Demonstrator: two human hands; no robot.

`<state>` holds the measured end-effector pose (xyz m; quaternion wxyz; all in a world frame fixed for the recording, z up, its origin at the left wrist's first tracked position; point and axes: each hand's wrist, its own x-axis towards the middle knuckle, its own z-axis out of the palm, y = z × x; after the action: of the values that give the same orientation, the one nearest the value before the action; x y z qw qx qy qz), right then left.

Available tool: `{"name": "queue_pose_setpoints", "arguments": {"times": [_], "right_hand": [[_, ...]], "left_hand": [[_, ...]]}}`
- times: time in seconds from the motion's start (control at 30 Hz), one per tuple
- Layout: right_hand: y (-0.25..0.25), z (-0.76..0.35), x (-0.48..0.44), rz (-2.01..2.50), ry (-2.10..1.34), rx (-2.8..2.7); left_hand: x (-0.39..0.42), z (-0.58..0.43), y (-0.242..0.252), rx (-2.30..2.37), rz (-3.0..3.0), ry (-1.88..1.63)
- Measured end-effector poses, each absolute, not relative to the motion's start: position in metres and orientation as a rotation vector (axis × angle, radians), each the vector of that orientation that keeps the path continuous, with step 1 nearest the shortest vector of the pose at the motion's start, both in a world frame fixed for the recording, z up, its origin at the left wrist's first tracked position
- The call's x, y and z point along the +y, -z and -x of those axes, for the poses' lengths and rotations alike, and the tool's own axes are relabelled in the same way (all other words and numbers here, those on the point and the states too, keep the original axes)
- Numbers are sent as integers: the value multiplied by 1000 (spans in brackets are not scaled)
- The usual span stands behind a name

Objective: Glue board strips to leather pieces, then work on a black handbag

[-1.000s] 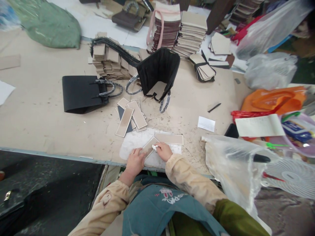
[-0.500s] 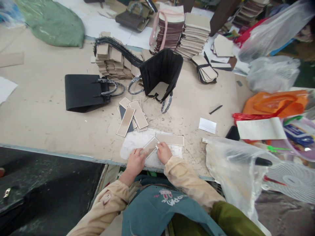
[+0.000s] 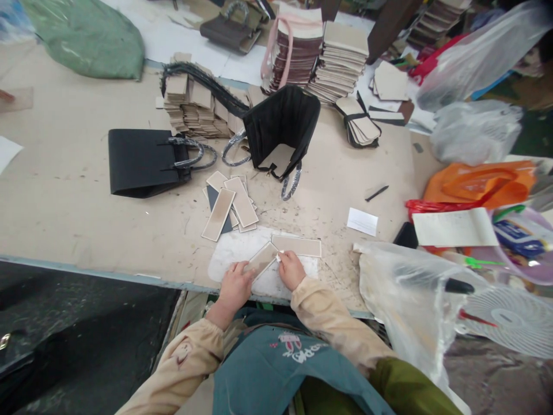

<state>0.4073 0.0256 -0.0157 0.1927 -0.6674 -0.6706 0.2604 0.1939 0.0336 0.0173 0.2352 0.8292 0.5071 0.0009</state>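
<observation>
The right hand [image 3: 291,271] has its thumb and fingers closed in a pinch on a small white wad [image 3: 279,253], too small to identify, at the right edge of a beige rectangular strip [image 3: 262,260]. The left hand [image 3: 235,283] lies with bent fingers over the strip's lower left end; whether the thumb also grips it, I cannot tell.

With the open black handbag [image 3: 280,134] as landmark, the strip lies on its near side, slanted on a white sheet [image 3: 222,256], its exposed part between the two hands. A second beige strip [image 3: 299,246] lies also on the handbag's near side, just beyond the right hand's fingers. Loose strips [image 3: 239,202] overlap in a pile to the handbag's near left, and a closed black handbag [image 3: 140,161] lies to its left.

A second ago the wad was over the strip's face; now the right hand has shifted it to the edge. The left hand and the strip have stayed nearly in place.
</observation>
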Motion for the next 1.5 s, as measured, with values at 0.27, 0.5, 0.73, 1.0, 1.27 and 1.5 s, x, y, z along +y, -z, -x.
{"name": "queue_pose_setpoints", "arguments": {"times": [0.27, 0.5, 0.73, 1.0, 1.27, 1.5], "right_hand": [[6, -389, 17, 1847, -770, -2024], [-2, -395, 33, 1783, -792, -2009], [1, -387, 70, 1807, -802, -2037], [1, -360, 74, 1878, -856, -2049], [-2, -387, 64, 1906, -773, -1920], [1, -382, 77, 1852, -742, -2120]], "left_hand": [[33, -194, -16, 1397, -2265, 43], [32, -192, -16, 1395, -2227, 44], [30, -193, -16, 1400, -2229, 26], [30, -193, -17, 1395, -2251, 33], [29, -192, -16, 1398, -2225, 34], [30, -191, -17, 1394, -2248, 24]]}}
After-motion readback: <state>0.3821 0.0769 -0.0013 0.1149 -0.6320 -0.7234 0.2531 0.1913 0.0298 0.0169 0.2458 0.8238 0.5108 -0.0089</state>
